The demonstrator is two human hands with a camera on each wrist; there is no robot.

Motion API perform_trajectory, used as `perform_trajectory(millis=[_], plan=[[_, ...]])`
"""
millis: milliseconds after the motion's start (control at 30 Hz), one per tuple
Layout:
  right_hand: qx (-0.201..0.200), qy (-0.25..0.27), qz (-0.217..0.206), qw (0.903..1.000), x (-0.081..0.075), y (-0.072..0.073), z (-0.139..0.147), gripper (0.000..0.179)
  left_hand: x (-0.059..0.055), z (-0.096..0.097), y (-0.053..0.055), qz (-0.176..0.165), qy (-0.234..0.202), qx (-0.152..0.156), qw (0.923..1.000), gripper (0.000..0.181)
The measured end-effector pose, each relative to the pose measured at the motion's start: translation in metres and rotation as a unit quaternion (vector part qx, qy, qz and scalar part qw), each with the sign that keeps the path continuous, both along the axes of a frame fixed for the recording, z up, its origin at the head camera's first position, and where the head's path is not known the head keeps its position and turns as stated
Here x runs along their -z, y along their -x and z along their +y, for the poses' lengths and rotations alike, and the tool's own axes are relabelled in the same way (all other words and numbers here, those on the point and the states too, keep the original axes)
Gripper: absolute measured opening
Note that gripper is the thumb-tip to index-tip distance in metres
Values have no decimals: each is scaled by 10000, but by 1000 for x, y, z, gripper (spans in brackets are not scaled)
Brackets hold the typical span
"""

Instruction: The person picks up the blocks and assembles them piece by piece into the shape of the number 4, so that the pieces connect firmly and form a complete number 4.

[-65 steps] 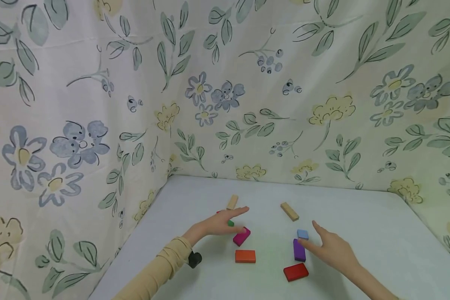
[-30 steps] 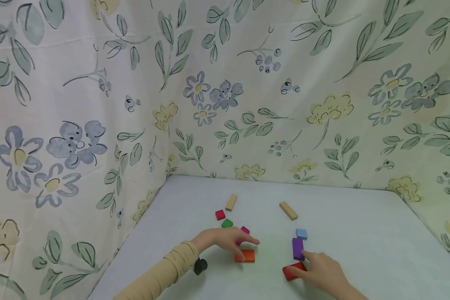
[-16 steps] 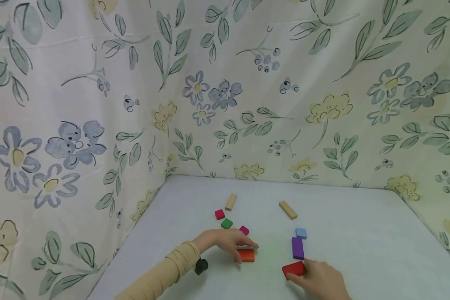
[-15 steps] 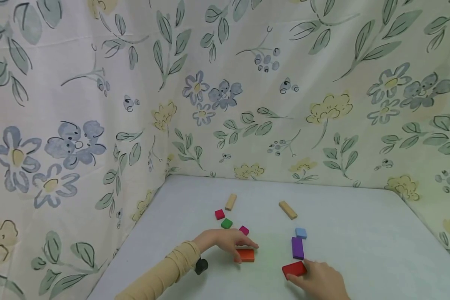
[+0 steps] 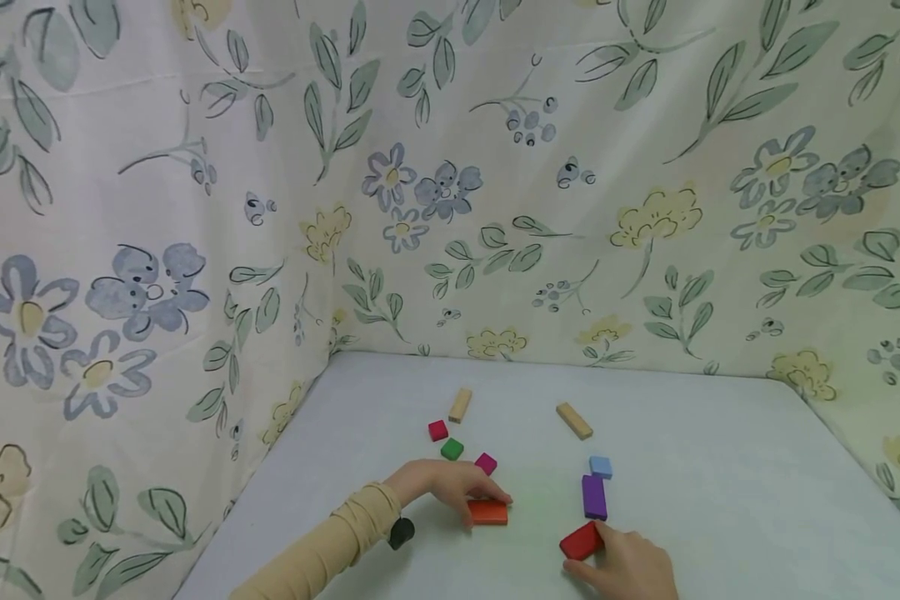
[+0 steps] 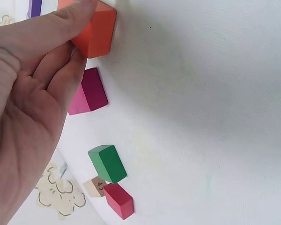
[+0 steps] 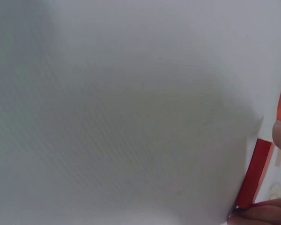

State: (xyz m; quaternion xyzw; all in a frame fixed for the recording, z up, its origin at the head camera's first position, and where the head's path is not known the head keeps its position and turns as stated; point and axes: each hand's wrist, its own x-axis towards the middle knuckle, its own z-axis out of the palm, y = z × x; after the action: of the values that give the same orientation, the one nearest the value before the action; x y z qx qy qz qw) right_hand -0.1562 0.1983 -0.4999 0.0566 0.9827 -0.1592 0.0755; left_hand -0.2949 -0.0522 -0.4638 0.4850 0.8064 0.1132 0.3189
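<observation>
My left hand [image 5: 459, 486] holds an orange wooden block [image 5: 489, 512] by its ends, thumb on the near side and fingers over the far side. In the left wrist view the thumb lies across the orange block [image 6: 100, 33]. To the right, my right hand [image 5: 630, 565] has thumb and fingers around a red block [image 5: 581, 541], which lies angled on the table. The right wrist view shows fingertips at one end of the red block [image 7: 255, 174] and the thumb near the other. A purple block [image 5: 594, 497] lies just beyond the red one.
Behind the left hand lie a magenta block [image 5: 486, 463], a green block [image 5: 452, 449], a pinkish-red block [image 5: 438, 430] and a plain wooden block [image 5: 461, 406]. A light blue block [image 5: 601, 467] and another wooden block [image 5: 574, 420] lie at right. A floral curtain [image 5: 525, 208] surrounds the white table.
Both hands have come down toward the near blocks. The left fingers have closed around the orange block. The right hand has reached the red block, which has turned and shifted slightly left.
</observation>
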Motion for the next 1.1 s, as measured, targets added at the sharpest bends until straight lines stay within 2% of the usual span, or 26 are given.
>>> perform_trajectory(millis=[167, 433, 833, 1100], plan=[[-54, -54, -15, 10000, 1, 5, 1, 81, 1, -2, -1, -9, -46, -30, 10000, 64], [-272, 55, 21, 9996, -3, 9, 7, 80, 2, -6, -2, -95, -142, -276, 9995, 64], [-147, 666, -366, 9970, -3, 15, 10, 81, 10, -12, -8, -364, -833, -655, 9937, 60], [-185, 1142, -381, 9926, -6, 16, 11, 84, 21, -15, -12, -178, -1254, -959, 9873, 56]])
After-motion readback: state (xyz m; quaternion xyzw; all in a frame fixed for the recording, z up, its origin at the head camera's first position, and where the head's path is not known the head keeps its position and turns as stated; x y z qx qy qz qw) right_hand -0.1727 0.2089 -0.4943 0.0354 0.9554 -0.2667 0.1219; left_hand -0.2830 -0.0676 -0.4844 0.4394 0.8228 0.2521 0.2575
